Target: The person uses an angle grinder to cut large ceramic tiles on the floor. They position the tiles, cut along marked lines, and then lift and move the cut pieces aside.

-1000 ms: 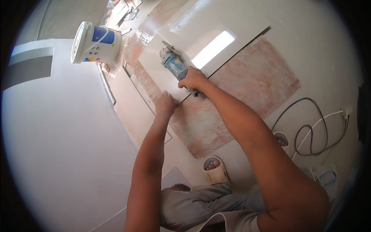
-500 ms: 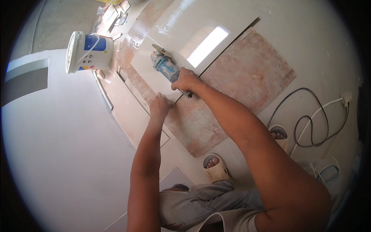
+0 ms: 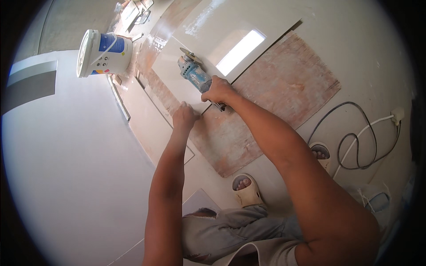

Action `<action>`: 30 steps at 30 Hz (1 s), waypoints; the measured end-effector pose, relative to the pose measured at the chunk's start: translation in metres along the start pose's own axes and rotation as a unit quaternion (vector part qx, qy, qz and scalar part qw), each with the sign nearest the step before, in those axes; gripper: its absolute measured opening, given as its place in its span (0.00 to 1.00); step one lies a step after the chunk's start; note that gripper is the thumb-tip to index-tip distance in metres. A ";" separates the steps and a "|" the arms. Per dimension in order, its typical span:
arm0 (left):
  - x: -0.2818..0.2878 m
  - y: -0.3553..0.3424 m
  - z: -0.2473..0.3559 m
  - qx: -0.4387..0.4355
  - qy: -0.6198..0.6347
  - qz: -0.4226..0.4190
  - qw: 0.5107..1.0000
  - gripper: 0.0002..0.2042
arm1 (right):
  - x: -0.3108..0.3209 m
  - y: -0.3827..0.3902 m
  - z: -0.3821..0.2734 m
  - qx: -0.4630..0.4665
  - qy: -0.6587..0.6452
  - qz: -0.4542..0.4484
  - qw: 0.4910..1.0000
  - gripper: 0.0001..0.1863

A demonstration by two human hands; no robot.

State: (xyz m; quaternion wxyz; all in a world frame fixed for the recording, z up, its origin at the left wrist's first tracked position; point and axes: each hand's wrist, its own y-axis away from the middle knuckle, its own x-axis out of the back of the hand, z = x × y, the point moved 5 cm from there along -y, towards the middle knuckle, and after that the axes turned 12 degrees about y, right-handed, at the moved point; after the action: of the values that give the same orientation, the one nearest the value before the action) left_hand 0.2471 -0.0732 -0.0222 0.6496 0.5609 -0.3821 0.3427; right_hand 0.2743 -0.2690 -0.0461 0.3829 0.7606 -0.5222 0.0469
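Compared with half a second ago, the blue handheld angle grinder (image 3: 194, 73) and both hands sit slightly lower in the view, and the white plastic bucket with blue label (image 3: 103, 53) has shifted right. The right hand (image 3: 218, 91) is closed tightly around the grinder body, its disc on the glossy cream ceramic tile (image 3: 213, 40). The left hand (image 3: 185, 116) presses with curled fingers on the near edge of the tile. The tile lies on a worn reddish plywood board (image 3: 284, 88) on a pale floor (image 3: 66, 168). Dark and white cables (image 3: 355, 142) coil at the right, near two beige sandals (image 3: 246, 189).
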 end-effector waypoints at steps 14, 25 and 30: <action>-0.001 -0.003 -0.003 0.010 -0.018 0.004 1.000 0.33 | 0.002 0.016 0.007 -0.029 -0.036 -0.020 0.999 0.46; -0.002 -0.003 -0.006 0.004 -0.002 0.003 1.000 0.27 | 0.002 0.024 0.008 -0.034 -0.009 -0.006 0.999 0.46; 0.005 0.002 0.008 -0.012 0.003 0.012 1.000 0.23 | 0.002 0.022 0.009 -0.028 -0.003 -0.004 1.000 0.45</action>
State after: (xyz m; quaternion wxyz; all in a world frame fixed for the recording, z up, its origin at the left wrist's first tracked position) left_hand 0.2464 -0.0805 -0.0163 0.6533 0.5474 -0.3909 0.3474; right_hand 0.2541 -0.2802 -0.0400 0.4028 0.7517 -0.5213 0.0287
